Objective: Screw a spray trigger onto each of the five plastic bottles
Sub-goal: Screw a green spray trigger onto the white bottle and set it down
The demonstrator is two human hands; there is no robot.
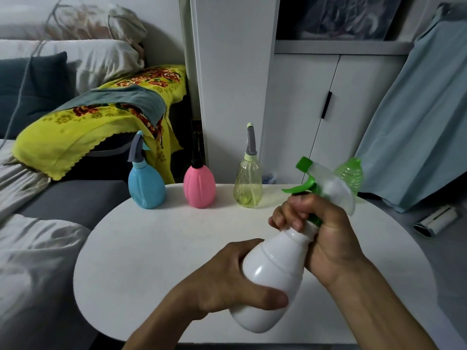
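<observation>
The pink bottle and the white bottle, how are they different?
The pink bottle stands upright on the table; the white bottle is tilted, held above it. Nobody touches the pink one, while the left hand grips the white one's body and the right hand grips its neck. The pink one has a black trigger, the white one a green trigger. Both are smooth, opaque plastic.

White bottle point(270, 281) tilted toward 1 o'clock, green spray trigger point(318, 183) on its neck, blue bottle point(146, 184), pink bottle point(199, 186), yellow bottle point(248, 184) upright at 12 o'clock with triggers on, green bottle point(351, 174) behind.
</observation>
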